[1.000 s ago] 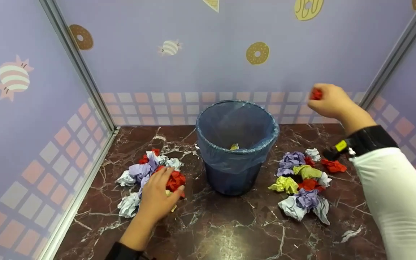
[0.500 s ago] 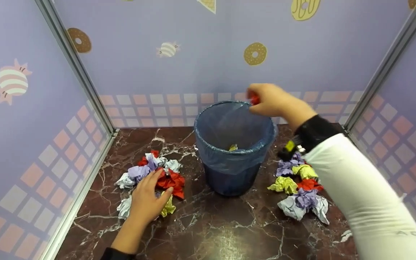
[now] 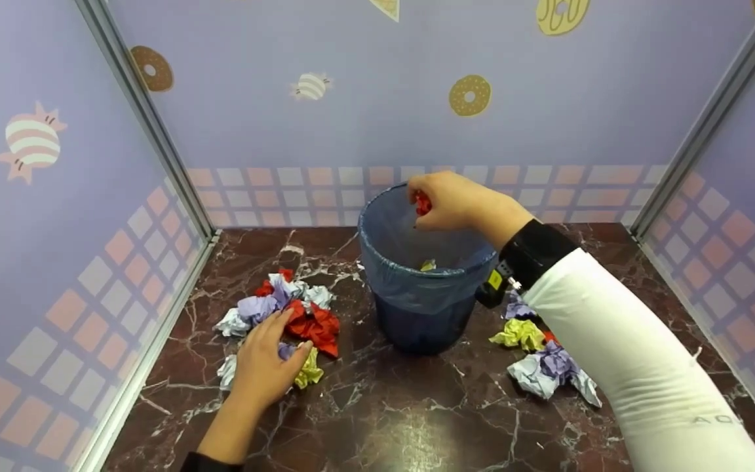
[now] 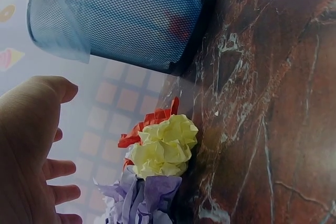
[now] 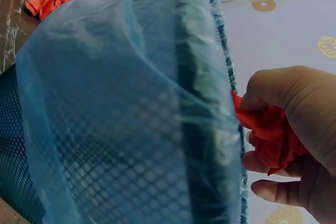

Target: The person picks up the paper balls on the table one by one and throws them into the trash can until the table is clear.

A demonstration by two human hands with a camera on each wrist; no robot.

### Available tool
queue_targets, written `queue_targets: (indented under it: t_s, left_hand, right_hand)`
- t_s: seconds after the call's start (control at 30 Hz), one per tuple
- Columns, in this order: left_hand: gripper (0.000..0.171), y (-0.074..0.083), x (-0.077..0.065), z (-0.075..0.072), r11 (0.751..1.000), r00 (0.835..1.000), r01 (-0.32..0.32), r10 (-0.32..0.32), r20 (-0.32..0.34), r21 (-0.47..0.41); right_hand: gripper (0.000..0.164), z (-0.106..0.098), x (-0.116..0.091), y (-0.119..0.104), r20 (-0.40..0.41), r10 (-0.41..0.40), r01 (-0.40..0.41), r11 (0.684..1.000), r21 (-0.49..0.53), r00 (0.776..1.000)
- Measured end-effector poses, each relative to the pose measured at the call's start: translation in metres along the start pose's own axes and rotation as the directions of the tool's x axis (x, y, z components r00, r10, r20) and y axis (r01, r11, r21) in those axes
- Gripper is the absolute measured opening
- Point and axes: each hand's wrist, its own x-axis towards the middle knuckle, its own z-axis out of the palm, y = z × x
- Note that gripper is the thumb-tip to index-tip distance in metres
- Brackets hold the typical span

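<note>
My right hand [image 3: 451, 198] is over the mouth of the wastebasket [image 3: 425, 321], pinching a crumpled red paper ball [image 5: 274, 139] between thumb and fingers. The basket is dark mesh, and a translucent blue bag [image 5: 121, 87] is folded over its rim. Inside it a bit of yellow paper [image 3: 428, 265] shows. On the left, my left hand [image 3: 265, 362] hovers over a pile of crumpled paper, fingers loosely spread and holding nothing. Beside its fingertips lies a red paper ball [image 3: 317, 326]; a yellow one [image 4: 165, 145] and a purple one [image 4: 142, 198] are near the thumb.
More crumpled paper, white [image 3: 535, 375], yellow [image 3: 520, 334] and purple, lies right of the basket, partly hidden by the right sleeve [image 3: 639, 347]. The marble-patterned tabletop [image 3: 410, 419] is bordered by patterned panels [image 3: 253, 118] at the back and sides.
My right hand has carried the red paper ball leftward from the right side to the basket's mouth, then lowered. My left hand has drawn back slightly, uncovering the yellow paper ball.
</note>
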Motion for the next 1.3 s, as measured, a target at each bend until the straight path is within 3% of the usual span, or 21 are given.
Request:
queue_targets:
  t_s: [0.17, 0.27, 0.43, 0.6, 0.8, 1.03, 1.17, 1.3]
  left_hand:
    - [0.072, 0.002, 0.0, -0.002, 1.0, 0.999, 0.029, -0.029, 0.043, -0.002]
    - [0.073, 0.005, -0.001, -0.002, 0.999, 0.998, 0.037, -0.035, 0.054, -0.019]
    - [0.073, 0.014, -0.002, 0.0, 0.999, 0.998, 0.016, -0.014, 0.053, -0.035]
    - [0.073, 0.025, -0.002, 0.001, 0.997, 0.998, -0.049, 0.05, 0.022, -0.051]
    - [0.072, 0.039, -0.005, 0.002, 0.991, 0.992, -0.126, 0.125, -0.021, -0.047]
    - [0.075, 0.064, -0.015, 0.004, 0.991, 0.988, -0.126, 0.129, 0.081, -0.041]
    - [0.075, 0.08, -0.023, 0.009, 0.987, 0.977, -0.158, 0.161, 0.138, -0.036]
    - [0.075, 0.095, -0.031, 0.018, 0.978, 0.959, -0.204, 0.209, 0.19, -0.045]
  right_hand:
    - [0.033, 0.002, 0.001, -0.001, -0.018, -0.011, 0.011, 1.0, 0.022, 1.0]
    - [0.045, 0.001, 0.0, -0.003, -0.002, -0.007, 0.007, 0.999, 0.047, 1.0]
    - [0.069, -0.008, -0.005, 0.0, 0.043, 0.009, -0.01, 0.999, 0.033, 0.999]
    - [0.073, -0.023, -0.017, 0.015, 0.044, 0.037, -0.036, 0.999, -0.023, 0.998]
    - [0.073, -0.038, -0.04, 0.048, 0.046, 0.118, -0.114, 0.99, -0.078, 0.992]
    - [0.077, -0.048, -0.077, 0.097, 0.031, 0.231, -0.226, 0.967, -0.119, 0.972]
    - [0.078, -0.047, -0.105, 0.132, 0.026, 0.321, -0.317, 0.943, -0.098, 0.947]
    - [0.08, -0.035, -0.14, 0.169, 0.056, 0.429, -0.429, 0.903, -0.014, 0.902]
